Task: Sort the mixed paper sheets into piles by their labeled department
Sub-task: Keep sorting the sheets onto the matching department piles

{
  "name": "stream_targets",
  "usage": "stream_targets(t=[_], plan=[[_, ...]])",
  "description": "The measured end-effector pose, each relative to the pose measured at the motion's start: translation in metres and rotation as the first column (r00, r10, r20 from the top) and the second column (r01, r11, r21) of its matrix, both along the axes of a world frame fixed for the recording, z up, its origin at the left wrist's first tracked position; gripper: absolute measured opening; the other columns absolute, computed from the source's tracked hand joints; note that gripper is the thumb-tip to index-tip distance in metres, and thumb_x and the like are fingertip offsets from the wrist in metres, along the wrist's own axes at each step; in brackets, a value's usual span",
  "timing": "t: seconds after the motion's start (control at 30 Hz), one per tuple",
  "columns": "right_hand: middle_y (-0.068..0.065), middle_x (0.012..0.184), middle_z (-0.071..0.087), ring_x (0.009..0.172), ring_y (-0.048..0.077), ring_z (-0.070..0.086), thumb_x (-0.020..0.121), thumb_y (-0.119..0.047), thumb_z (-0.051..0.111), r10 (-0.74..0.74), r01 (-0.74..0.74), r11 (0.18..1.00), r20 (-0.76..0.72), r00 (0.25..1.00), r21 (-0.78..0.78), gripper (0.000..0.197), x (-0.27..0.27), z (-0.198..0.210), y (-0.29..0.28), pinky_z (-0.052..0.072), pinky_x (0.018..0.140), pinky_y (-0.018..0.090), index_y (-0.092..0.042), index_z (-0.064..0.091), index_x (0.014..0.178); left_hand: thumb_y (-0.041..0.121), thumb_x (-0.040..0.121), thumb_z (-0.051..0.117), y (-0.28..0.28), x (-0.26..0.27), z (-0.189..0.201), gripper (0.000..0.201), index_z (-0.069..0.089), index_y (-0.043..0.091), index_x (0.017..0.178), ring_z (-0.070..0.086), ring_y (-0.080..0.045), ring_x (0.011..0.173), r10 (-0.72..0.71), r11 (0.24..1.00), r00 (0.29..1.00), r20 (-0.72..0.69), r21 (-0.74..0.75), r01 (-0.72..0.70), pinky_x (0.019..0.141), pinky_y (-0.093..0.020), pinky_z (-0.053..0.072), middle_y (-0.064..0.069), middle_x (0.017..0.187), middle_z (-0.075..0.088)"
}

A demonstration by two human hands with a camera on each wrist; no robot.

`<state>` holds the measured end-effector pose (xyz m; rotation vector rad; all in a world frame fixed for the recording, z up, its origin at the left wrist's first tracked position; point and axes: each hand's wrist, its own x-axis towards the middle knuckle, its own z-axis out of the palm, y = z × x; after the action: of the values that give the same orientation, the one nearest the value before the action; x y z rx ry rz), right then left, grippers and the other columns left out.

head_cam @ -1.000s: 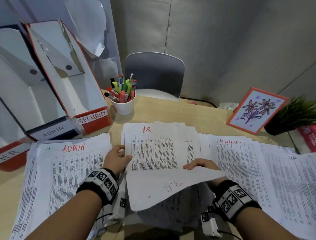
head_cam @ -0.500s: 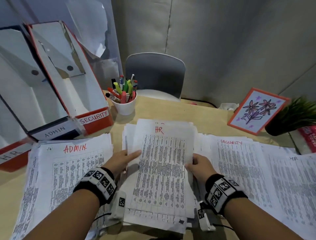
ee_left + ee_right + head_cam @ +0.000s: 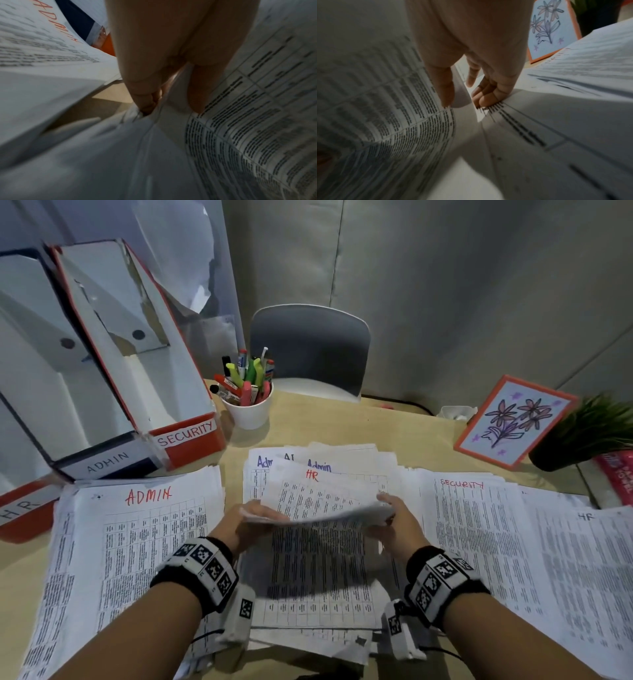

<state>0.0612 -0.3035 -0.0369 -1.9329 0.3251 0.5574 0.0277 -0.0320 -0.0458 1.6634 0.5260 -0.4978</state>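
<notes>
A sheet marked HR (image 3: 318, 496) in red is lifted off the middle mixed stack (image 3: 318, 573), its near edge raised toward me. My left hand (image 3: 251, 517) pinches its left edge and my right hand (image 3: 390, 515) pinches its right edge. The left wrist view shows the left hand (image 3: 164, 102) with thumb and fingers closed on paper. In the right wrist view, the right hand (image 3: 460, 94) has its thumb on top and fingers beneath the curled sheet (image 3: 406, 108). Sheets marked Admin (image 3: 294, 464) show beneath it. An ADMIN pile (image 3: 130, 542) lies left, a SECURITY pile (image 3: 469, 525) right, an HR pile (image 3: 589, 559) far right.
Three file boxes labelled HR (image 3: 20, 508), ADMIN (image 3: 102, 462) and SECURITY (image 3: 186, 433) stand at the back left. A white cup of pens (image 3: 248, 412), a framed flower drawing (image 3: 513, 419), a plant (image 3: 589, 433) and a grey chair (image 3: 311, 350) line the table's far side.
The HR sheet that lay flat on the middle stack is now raised by both hands, gripped at its sides. Admin-marked sheets have come into sight under it.
</notes>
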Motion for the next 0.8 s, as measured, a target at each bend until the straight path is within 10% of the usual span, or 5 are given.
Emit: stream_targets(t=[0.2, 0.27, 0.4, 0.53, 0.8], plan=[[0.003, 0.078, 0.056, 0.071, 0.010, 0.053, 0.089, 0.004, 0.055, 0.097, -0.102, 0.991, 0.069, 0.993, 0.085, 0.012, -0.005, 0.016, 0.001, 0.043, 0.058, 0.009, -0.004, 0.063, 0.087, 0.048, 0.066, 0.080, -0.005, -0.010, 0.018, 0.020, 0.079, 0.029, 0.073, 0.061, -0.001, 0.103, -0.022, 0.995, 0.995, 0.093, -0.094, 0.031, 0.090, -0.014, 0.046, 0.019, 0.101, 0.067], [0.003, 0.093, 0.064, 0.084, 0.009, 0.058, 0.090, -0.004, 0.060, 0.142, -0.147, 0.989, 0.117, 0.983, 0.036, 0.015, -0.008, 0.014, -0.002, 0.048, 0.070, 0.015, -0.018, 0.062, 0.096, 0.023, 0.081, 0.073, -0.005, -0.012, 0.014, 0.010, 0.075, 0.021, 0.091, 0.061, -0.013, 0.107, 0.010, 1.000, 0.989, 0.150, -0.003, -0.010, 0.095, -0.027, 0.047, 0.008, 0.108, 0.066], [-0.002, 0.101, 0.068, 0.098, 0.017, 0.061, 0.089, -0.012, 0.063, 0.041, -0.044, 0.999, 0.096, 0.995, 0.024, 0.016, -0.009, 0.012, 0.000, 0.049, 0.087, 0.034, -0.022, 0.065, 0.101, 0.017, 0.088, 0.066, -0.008, -0.013, 0.018, 0.014, 0.064, 0.027, 0.079, 0.062, -0.003, 0.074, 0.001, 0.990, 0.972, 0.236, 0.137, -0.034, 0.058, -0.011, 0.046, 0.019, 0.067, 0.067], [-0.014, 0.094, 0.064, 0.091, 0.004, 0.060, 0.090, -0.011, 0.061, -0.001, -0.010, 0.999, 0.215, 0.977, 0.047, 0.019, -0.014, 0.027, 0.008, 0.048, 0.082, 0.026, -0.022, 0.063, 0.105, 0.026, 0.088, 0.066, -0.011, -0.013, 0.032, 0.009, 0.061, 0.021, 0.095, 0.061, -0.011, 0.088, 0.053, 0.966, 0.935, 0.350, 0.218, -0.136, 0.077, -0.026, 0.050, 0.010, 0.095, 0.061], [-0.015, 0.102, 0.066, 0.099, 0.004, 0.061, 0.091, -0.008, 0.059, -0.184, 0.068, 0.970, 0.522, 0.833, 0.234, 0.030, -0.019, 0.076, 0.021, 0.050, 0.084, 0.027, -0.037, 0.058, 0.098, 0.022, 0.095, 0.054, -0.023, -0.010, 0.087, 0.021, 0.060, 0.014, 0.114, 0.064, -0.010, 0.086, 0.124, 0.961, 0.824, 0.554, 0.139, -0.238, 0.068, -0.020, 0.048, 0.007, 0.092, 0.068]])
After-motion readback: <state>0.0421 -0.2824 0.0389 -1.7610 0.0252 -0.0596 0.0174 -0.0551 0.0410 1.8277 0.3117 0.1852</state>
